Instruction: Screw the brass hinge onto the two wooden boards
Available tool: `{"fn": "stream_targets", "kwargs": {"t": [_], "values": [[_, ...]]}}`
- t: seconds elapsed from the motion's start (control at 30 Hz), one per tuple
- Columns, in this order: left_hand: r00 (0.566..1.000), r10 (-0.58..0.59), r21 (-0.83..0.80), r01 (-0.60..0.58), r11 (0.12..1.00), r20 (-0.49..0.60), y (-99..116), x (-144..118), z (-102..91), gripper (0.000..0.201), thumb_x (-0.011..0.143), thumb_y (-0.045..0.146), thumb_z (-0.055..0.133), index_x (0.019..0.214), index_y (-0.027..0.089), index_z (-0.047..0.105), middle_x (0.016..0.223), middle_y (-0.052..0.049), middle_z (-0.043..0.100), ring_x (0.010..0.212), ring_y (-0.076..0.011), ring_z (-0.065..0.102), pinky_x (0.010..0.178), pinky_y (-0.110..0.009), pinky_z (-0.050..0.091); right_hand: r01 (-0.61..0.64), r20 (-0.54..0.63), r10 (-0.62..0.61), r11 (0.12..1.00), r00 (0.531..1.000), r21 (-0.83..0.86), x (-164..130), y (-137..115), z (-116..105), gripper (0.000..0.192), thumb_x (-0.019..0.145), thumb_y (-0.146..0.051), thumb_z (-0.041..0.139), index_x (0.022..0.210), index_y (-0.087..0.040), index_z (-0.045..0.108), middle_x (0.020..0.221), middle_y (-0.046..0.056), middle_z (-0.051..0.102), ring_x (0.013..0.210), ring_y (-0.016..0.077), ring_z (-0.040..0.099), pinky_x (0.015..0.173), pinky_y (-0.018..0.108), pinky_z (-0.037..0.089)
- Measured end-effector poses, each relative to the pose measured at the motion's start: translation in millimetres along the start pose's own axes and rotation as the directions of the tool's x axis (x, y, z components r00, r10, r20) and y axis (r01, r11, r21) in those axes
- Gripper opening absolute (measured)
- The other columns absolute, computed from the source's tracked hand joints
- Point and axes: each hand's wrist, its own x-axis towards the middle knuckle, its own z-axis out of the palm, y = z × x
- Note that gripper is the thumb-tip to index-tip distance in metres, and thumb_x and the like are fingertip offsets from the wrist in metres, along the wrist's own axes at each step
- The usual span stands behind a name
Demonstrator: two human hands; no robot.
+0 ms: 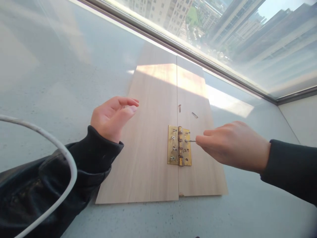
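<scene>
Two pale wooden boards lie side by side on a grey sill, the left board [148, 138] wider than the right board [195, 99]. A brass hinge [179, 145] spans their seam. My right hand [232, 145] pinches a screw [189, 141] by its end, its tip over the hinge's right leaf. My left hand [112, 117] hovers above the left board's left edge, fingers loosely curled, holding nothing. Two loose screws lie on the right board, one screw [179, 107] near the seam and another screw [194, 114] to its right.
The grey sill [61, 76] runs up to a window frame [198, 59] at the back, with city buildings beyond the glass. A white cable [59, 148] arcs over my left sleeve. A wall corner stands at the far right [299, 119].
</scene>
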Motion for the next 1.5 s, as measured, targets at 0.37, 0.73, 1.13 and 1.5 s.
{"fn": "stream_targets", "kwargs": {"t": [0.37,0.73,1.13,1.5], "values": [[0.998,0.054,-0.038,-0.055,0.998,-0.033,3.1,0.4,1.1,0.01,0.066,0.02,0.064,0.066,0.02,0.074,0.082,-0.005,0.076,0.092,-0.0286,0.07,0.097,-0.05,0.049,-0.836,0.675,0.548,0.087,0.495,0.542,7.4,-18.3,-4.3,0.033,0.072,-0.047,0.066,0.058,-0.02,0.052,0.053,-0.002,0.045,0.045,0.0081,0.033,0.042,0.025,0.022],[0.997,0.071,0.154,-0.075,0.985,0.031,-5.5,2.5,-2.5,0.006,0.07,0.023,0.068,0.069,0.024,0.074,0.073,-0.002,0.072,0.094,-0.0269,0.069,0.098,-0.048,0.05,-0.657,0.507,0.568,0.08,0.648,0.75,-22.0,-17.2,19.6,0.04,0.074,-0.06,0.067,0.081,-0.02,0.068,0.058,0.0,0.054,0.048,0.0097,0.042,0.042,0.024,0.029],[0.999,0.052,0.108,-0.05,0.993,-0.016,3.5,-5.1,5.9,0.009,0.068,0.019,0.066,0.067,0.024,0.073,0.08,0.0,0.074,0.094,-0.0227,0.067,0.1,-0.041,0.049,-0.346,-0.051,0.932,0.184,0.359,0.92,-29.7,-39.9,96.9,0.03,0.084,-0.052,0.064,0.088,-0.022,0.067,0.055,-0.002,0.053,0.047,0.0119,0.045,0.044,0.028,0.034],[0.995,0.096,0.131,-0.09,0.987,-0.042,-3.1,-2.4,2.4,0.007,0.064,0.018,0.07,0.065,0.023,0.075,0.078,-0.001,0.073,0.092,-0.0255,0.068,0.102,-0.047,0.045,-0.29,-0.168,0.869,0.329,0.466,0.899,-28.2,-44.2,88.9,0.021,0.084,-0.043,0.064,0.083,-0.022,0.07,0.075,0.002,0.071,0.065,0.0169,0.062,0.066,0.032,0.052]]}}
